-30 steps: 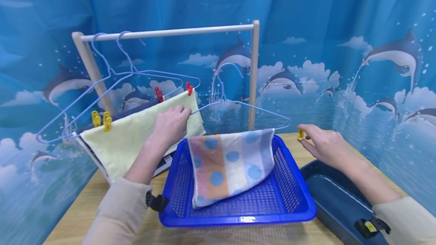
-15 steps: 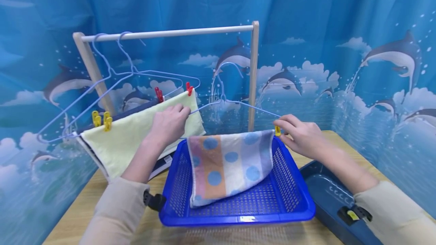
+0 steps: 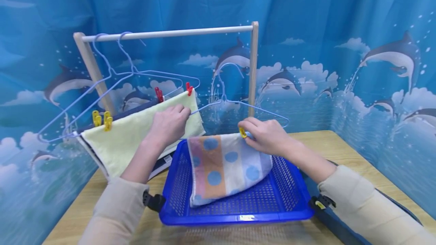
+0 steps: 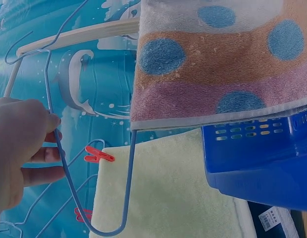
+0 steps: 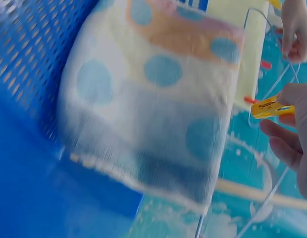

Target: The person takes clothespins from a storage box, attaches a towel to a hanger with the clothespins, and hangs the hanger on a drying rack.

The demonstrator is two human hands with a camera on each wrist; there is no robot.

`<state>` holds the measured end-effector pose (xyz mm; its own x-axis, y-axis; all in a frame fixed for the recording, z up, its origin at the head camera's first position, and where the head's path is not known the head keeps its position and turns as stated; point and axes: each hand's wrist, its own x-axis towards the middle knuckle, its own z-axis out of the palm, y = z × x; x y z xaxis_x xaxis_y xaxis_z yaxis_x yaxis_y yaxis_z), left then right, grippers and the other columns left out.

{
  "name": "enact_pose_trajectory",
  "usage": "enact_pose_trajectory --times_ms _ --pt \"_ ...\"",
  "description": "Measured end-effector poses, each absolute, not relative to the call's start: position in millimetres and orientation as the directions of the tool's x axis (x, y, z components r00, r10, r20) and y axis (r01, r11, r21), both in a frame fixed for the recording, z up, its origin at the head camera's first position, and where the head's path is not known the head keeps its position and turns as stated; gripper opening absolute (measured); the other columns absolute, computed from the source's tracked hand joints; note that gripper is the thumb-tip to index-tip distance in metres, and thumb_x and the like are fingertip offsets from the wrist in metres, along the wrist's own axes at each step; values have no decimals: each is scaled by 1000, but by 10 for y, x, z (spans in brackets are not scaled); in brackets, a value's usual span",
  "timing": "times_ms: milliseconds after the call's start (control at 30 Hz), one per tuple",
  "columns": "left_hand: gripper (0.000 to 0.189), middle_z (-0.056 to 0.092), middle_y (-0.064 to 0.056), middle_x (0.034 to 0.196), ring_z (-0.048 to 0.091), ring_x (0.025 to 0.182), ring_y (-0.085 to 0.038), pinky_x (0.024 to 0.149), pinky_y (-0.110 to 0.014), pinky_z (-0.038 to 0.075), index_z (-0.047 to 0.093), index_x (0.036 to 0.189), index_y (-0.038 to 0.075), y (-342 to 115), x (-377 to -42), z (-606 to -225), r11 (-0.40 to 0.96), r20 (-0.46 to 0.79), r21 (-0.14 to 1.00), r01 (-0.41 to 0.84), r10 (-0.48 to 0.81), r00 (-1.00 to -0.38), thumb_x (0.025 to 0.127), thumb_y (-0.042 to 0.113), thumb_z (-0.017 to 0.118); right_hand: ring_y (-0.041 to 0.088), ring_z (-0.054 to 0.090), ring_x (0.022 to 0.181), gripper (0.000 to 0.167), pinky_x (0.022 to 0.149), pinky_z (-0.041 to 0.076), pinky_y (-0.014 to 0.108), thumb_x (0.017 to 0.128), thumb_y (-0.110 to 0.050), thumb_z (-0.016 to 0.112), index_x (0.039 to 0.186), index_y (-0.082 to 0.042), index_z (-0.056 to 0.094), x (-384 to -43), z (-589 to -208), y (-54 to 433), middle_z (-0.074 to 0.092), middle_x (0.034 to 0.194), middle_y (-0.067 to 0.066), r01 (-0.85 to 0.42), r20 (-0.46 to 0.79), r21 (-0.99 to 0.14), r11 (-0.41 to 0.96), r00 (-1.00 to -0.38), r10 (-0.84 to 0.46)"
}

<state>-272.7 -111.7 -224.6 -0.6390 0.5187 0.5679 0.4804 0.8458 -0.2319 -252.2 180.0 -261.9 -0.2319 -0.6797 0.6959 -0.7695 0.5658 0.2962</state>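
Note:
A blue wire hanger point(image 3: 238, 102) carries a striped, blue-dotted towel point(image 3: 228, 165) folded over its lower bar. My left hand point(image 3: 170, 124) grips the hanger's left arm; in the left wrist view the fingers point(image 4: 44, 174) curl at the wire. Between thumb and fingers, my right hand point(image 3: 269, 135) pinches a yellow clothespin point(image 3: 242, 132) in front of the towel's top edge, right of its middle. The right wrist view shows this clothespin point(image 5: 268, 107) beside the towel's edge, apart from it. Below the towel sits a blue perforated basket point(image 3: 238, 220).
Behind on the left, a rack point(image 3: 184, 31) bears two hangers with a pale yellow towel point(image 3: 133, 143) and a darker one. Yellow clothespins point(image 3: 107, 121) and red clothespins point(image 3: 189, 89) hold them. A dark blue tub point(image 3: 335, 214) lies under the right forearm.
My right hand has come leftward with the yellow clothespin, from over the tub, past the hanger's right end, to the towel's top edge. The left hand and hanger have barely moved.

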Motion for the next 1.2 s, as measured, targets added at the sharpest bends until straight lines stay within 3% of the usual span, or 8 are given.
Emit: enact_pose_trajectory --times_ms 133,267,567,800,1200 --pt "7 57 -8 81 58 69 -29 47 -42 44 60 88 7 -1129 -2721 -2247 841 577 -236 488 525 -625 83 3 56 9 45 44 25 36 33 23 73 -10 69 96 -6 61 -2539 -2622 1601 63 88 4 -789 697 248 563 -259 -669" --pt "7 56 -8 79 57 67 -28 46 -41 44 60 87 6 -1137 -2718 -2247 838 583 -241 490 528 -617 84 4 55 11 53 51 21 40 37 25 75 -10 72 94 -8 63 -2553 -2616 1460 65 89 4 -797 692 181 576 -313 -651" --pt "6 56 -7 79 57 66 -27 46 -39 43 61 87 7 -1138 -2716 -2248 836 585 -252 487 533 -612 84 4 56 14 63 72 17 55 48 29 74 -12 77 88 -11 66 -2579 -2568 1233 66 85 0 -792 699 34 609 -417 -581" --pt "7 57 -7 80 57 67 -26 46 -37 44 61 89 7 -1115 -2718 -2254 832 569 -259 491 542 -619 84 5 56 14 64 75 14 64 50 30 73 -12 77 83 -13 67 -2617 -2565 1041 67 83 -2 -776 697 -68 627 -487 -527" --pt "11 60 -8 83 56 66 -22 47 -32 45 63 94 6 -1112 -2700 -2237 832 574 -257 492 541 -615 83 6 61 12 63 74 12 61 49 27 74 -16 76 82 -16 67 -2669 -2632 758 67 82 -4 -731 679 -147 666 -564 -469"
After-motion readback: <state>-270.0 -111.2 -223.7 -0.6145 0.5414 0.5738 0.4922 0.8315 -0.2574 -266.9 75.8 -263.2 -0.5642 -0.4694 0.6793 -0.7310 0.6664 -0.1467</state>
